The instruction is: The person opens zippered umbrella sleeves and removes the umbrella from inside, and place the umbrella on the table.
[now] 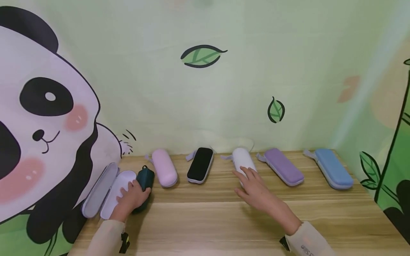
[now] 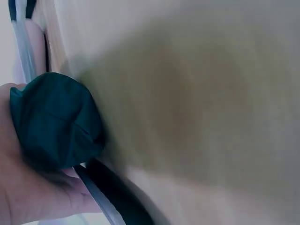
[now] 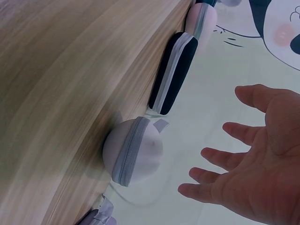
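Note:
At the left of the head view, my left hand (image 1: 132,197) holds a dark green folded umbrella (image 1: 145,179) from above, its thumb across it. In the left wrist view the rounded fabric end of the umbrella (image 2: 58,122) shows close up against the palm. Right beside this hand lies an opened zip case (image 1: 110,195), spread flat with its pale lavender insides facing up; the hand covers part of it. My right hand (image 1: 254,188), fingers spread and straight, hovers over the white case (image 1: 243,158). In the right wrist view that white case (image 3: 133,152) stands apart from the fingers.
Closed cases stand in a row along the back of the wooden table (image 1: 205,220): a pink one (image 1: 164,167), a black one (image 1: 200,165), a purple one (image 1: 283,167) and a blue one (image 1: 333,169). Behind them hangs a green backdrop (image 1: 153,89) with a panda.

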Motion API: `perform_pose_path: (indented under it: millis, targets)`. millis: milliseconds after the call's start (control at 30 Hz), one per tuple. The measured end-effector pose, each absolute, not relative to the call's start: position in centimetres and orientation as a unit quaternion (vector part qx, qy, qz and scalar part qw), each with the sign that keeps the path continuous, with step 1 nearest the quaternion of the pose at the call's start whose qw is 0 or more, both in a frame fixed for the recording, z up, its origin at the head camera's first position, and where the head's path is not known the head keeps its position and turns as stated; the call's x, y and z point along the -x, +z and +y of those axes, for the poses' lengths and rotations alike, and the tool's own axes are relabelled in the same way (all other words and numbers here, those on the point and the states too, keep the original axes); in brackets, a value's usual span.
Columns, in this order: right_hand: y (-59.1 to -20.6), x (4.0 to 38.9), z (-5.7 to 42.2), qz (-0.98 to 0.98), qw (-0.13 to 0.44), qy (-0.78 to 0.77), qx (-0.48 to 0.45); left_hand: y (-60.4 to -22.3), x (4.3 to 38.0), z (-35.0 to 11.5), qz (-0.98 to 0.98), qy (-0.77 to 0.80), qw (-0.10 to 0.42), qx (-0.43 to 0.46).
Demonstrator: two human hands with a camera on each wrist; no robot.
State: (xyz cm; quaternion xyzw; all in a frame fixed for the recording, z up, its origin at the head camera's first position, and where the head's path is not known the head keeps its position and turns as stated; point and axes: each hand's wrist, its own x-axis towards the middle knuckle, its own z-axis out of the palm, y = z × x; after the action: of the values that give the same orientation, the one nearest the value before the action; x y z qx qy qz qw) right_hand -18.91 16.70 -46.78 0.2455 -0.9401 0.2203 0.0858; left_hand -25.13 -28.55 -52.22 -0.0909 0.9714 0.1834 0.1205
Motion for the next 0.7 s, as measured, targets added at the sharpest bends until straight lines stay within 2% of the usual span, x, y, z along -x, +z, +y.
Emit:
perform_pose_path:
  millis: [200, 400, 700]
  targets:
    - [-47.0, 19.1, 16.9, -0.94, 0.091, 0.213, -0.25, -51.7, 29.0, -29.2, 0.969, 0.186, 0.14, 0.084]
    - [-46.9, 19.2, 17.2, -0.941, 0.09, 0.22, -0.242, -50.9, 32.2, -29.3, 0.964, 0.215, 0.127, 0.085]
    - [-47.3, 19.1, 17.5, -0.94, 0.075, 0.229, -0.24, -51.9, 34.2, -30.4, 0.965, 0.222, 0.119, 0.072]
